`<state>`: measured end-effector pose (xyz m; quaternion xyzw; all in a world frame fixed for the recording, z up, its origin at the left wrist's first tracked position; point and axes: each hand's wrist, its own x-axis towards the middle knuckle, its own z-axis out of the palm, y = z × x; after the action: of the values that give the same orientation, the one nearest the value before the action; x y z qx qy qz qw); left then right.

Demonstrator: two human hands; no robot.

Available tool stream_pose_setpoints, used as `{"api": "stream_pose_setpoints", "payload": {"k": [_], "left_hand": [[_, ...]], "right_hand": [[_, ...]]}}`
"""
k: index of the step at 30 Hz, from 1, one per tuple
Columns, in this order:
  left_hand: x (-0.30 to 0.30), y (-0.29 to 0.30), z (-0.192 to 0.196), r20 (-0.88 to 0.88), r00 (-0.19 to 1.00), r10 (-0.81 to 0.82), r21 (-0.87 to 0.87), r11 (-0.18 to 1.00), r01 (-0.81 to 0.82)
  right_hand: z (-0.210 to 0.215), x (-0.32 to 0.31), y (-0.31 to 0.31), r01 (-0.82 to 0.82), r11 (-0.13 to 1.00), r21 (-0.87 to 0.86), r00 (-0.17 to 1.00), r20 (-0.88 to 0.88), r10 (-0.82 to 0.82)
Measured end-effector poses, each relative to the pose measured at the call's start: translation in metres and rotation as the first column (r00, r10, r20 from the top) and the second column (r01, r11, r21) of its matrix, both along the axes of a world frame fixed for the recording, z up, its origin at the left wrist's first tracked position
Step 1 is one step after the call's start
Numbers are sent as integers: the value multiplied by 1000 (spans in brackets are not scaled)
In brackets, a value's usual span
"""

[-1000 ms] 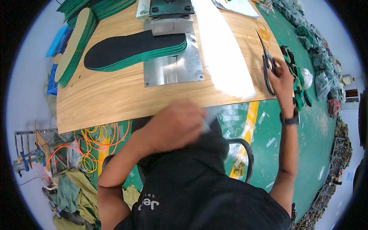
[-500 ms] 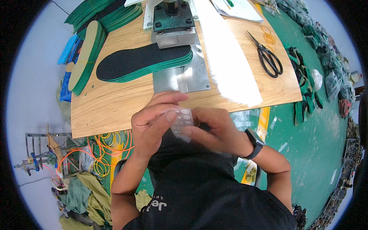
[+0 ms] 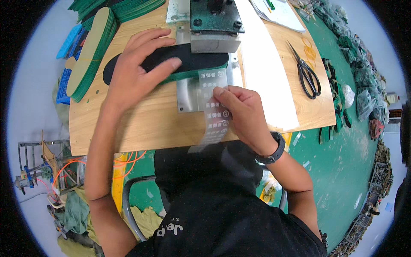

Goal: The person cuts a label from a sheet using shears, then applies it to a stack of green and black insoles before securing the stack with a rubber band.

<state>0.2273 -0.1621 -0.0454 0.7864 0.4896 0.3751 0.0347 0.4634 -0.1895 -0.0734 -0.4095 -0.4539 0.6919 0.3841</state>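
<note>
My right hand (image 3: 244, 109) pinches a long translucent strip of white printed labels (image 3: 216, 124) between thumb and fingers. The strip's upper end lies over the near edge of the insoles and the metal plate (image 3: 186, 96), and its lower end hangs past the table edge. My left hand (image 3: 139, 70) is over a small stack of black-topped green insoles (image 3: 195, 55), fingers spread and thumb stretched out across the black top. Whether its palm presses on the stack I cannot tell. The insoles' right end sits beneath the block of a press (image 3: 215, 40).
A tied stack of beige-topped insoles (image 3: 92, 51) stands at left, with more insoles (image 3: 137, 13) behind. Black-handled scissors (image 3: 308, 77) and yellow rubber bands (image 3: 310, 53) lie at right on the wooden table (image 3: 145, 128). A long white sheet (image 3: 269, 81) runs beside the press. Papers (image 3: 282, 17) lie farther back.
My left hand has let go of the label strip and moved up and left over the insoles. My right hand has moved forward and right, and the strip now hangs unfolded.
</note>
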Motion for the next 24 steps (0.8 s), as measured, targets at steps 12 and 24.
{"api": "stream_pose_setpoints", "payload": {"k": [12,24], "left_hand": [[-10,29,-16,-303,952,-50,-242,970,-26],[-12,30,-15,-313,949,-37,-280,958,-55]], "right_hand": [[-5,-14,47,70,975,-212,993,-81,-89],[-5,-17,52,82,967,-242,993,-68,-101]]}}
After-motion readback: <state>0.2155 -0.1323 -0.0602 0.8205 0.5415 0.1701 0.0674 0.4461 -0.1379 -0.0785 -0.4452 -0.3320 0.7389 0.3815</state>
